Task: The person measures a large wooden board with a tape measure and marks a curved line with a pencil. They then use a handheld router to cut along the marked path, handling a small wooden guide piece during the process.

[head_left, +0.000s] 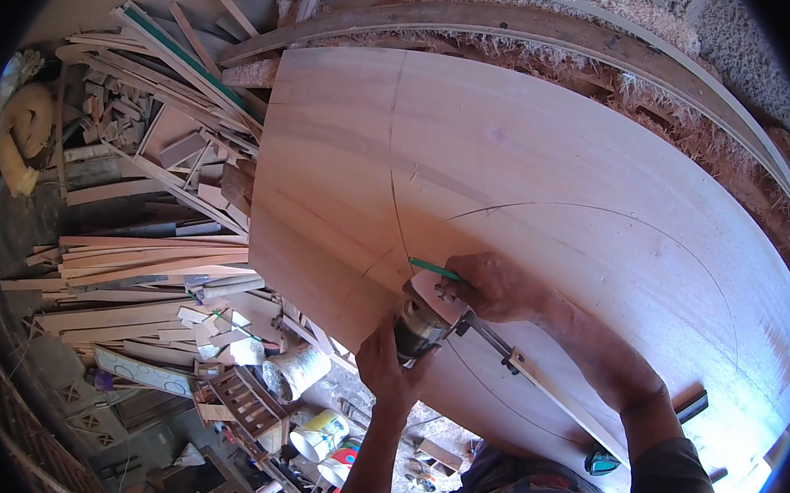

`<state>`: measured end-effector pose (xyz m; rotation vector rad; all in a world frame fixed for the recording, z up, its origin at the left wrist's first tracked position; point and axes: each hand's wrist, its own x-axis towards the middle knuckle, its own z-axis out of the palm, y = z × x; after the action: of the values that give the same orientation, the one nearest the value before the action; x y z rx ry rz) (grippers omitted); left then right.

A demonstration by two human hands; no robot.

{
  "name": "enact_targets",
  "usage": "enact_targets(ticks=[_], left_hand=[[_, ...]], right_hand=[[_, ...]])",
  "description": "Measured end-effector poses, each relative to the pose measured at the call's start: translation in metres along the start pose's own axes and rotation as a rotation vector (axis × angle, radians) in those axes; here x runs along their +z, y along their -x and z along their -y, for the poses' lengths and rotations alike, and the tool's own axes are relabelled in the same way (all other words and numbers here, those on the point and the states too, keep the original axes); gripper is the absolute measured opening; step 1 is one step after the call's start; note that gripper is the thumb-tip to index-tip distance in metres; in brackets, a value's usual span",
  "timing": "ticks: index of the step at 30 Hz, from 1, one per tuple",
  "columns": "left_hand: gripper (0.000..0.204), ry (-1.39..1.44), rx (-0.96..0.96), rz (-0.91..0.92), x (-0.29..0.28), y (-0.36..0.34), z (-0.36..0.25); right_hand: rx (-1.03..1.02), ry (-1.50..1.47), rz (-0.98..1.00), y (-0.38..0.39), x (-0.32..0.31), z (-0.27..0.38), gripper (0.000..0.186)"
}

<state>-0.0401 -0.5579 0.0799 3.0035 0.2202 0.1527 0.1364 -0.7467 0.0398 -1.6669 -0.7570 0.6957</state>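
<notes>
A large pale wooden board (pixel 516 137) with a curved edge lies before me, with dark curved lines drawn across it. Near its left edge, my left hand (pixel 387 362) is wrapped around a dark and silver cylindrical tool (pixel 419 327). A flat pinkish plate (pixel 437 297) sits at the tool's upper end. My right hand (pixel 489 287) pinches a green pencil (pixel 431 268) beside that plate, its tip pointing up and left by a drawn line. From the tool, a black bar joined to a long wooden strip (pixel 561 398) runs toward my body.
Offcuts and long wood strips (pixel 139 260) are heaped at the left. White buckets (pixel 319 435) and a slatted wooden piece (pixel 252 398) stand below the board's left edge. Curved wooden strips (pixel 526 19) and shavings lie along the far side. A small dark-green object (pixel 600 459) rests close to me.
</notes>
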Motion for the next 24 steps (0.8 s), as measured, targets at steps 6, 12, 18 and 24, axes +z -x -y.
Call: enact_targets(ticks=[6, 12, 18, 24], left_hand=[[0.093, -0.008, 0.006, -0.004, 0.0, 0.0, 0.0], [0.083, -0.024, 0.036, -0.038, 0.001, -0.001, 0.0], [0.084, -0.012, 0.029, -0.027, 0.001, -0.002, 0.0], [0.085, 0.0, 0.012, -0.015, 0.001, 0.0, -0.001]], right_hand=[[0.026, -0.012, 0.003, 0.0, 0.001, 0.002, 0.021], [-0.085, -0.011, -0.069, 0.002, 0.008, -0.003, 0.012], [-0.137, -0.044, -0.146, 0.005, 0.014, -0.003, 0.012], [-0.162, -0.028, -0.153, 0.005, 0.013, 0.0, 0.013]])
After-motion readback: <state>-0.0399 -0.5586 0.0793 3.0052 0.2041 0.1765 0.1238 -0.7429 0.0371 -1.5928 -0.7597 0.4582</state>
